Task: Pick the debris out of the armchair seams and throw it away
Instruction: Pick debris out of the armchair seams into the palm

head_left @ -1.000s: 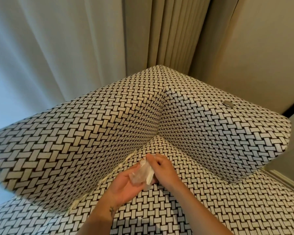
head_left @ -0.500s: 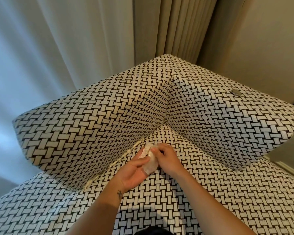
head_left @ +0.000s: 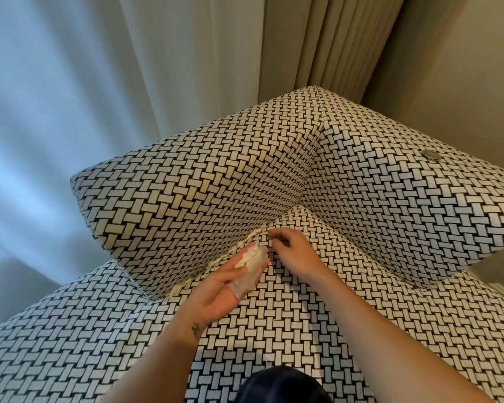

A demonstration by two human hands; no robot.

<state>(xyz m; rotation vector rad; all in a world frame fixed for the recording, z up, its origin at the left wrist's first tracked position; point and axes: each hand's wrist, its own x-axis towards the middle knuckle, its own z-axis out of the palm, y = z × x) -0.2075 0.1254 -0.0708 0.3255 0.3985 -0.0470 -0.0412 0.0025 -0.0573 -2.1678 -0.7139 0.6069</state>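
Picking step: fingertips of my right hand bunch at the armchair seam along the seat edge. Whether they hold anything, I cannot tell; left hand clamps clear bag. Debris lines the seam — next needs fine pinching.

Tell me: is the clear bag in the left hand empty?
Not empty. The clear bag held by the left hand shows pale pieces at its top.

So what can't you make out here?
Head view:
Whether the right hand pinches anything: its curled fingers hide it.
What the pale bits in the left hand's clear bag are: too small.
The round thing on the armrest: too small to name.
Any bin: outside the frame.
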